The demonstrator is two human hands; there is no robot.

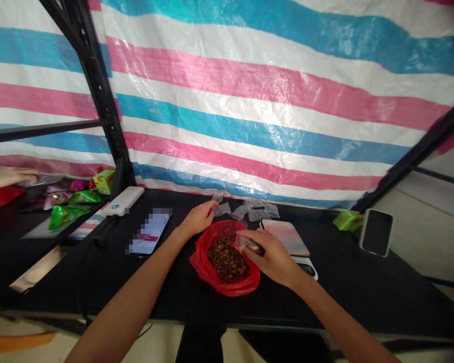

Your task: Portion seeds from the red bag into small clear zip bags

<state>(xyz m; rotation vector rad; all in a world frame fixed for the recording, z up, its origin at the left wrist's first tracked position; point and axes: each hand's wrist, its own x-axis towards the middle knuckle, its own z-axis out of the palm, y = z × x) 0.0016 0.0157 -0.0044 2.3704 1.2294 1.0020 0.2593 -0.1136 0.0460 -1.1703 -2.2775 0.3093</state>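
A red plastic bag (202, 262) stands on the black table with its mouth spread wide, full of brown seeds or nut-like pieces (227, 257). Over its right rim, my right hand (270, 252) is closed on a small clear plastic bag (241, 243). A dark, shiny rounded thing (256, 247) shows within the same grip; its kind is unclear. Behind the red bag's left side is my left hand (200, 218), fingers curled together beside the nearest of several small clear bags (257, 209). What lies between those fingertips is hidden.
Right of the red bag lies a scale-like flat device (287, 237). A phone (377, 233) leans beside a green box (348, 220). Leftward are another phone (151, 234), a white power bank (123, 201) and green packets (66, 216). Another person's hand (11, 177) is at far left.
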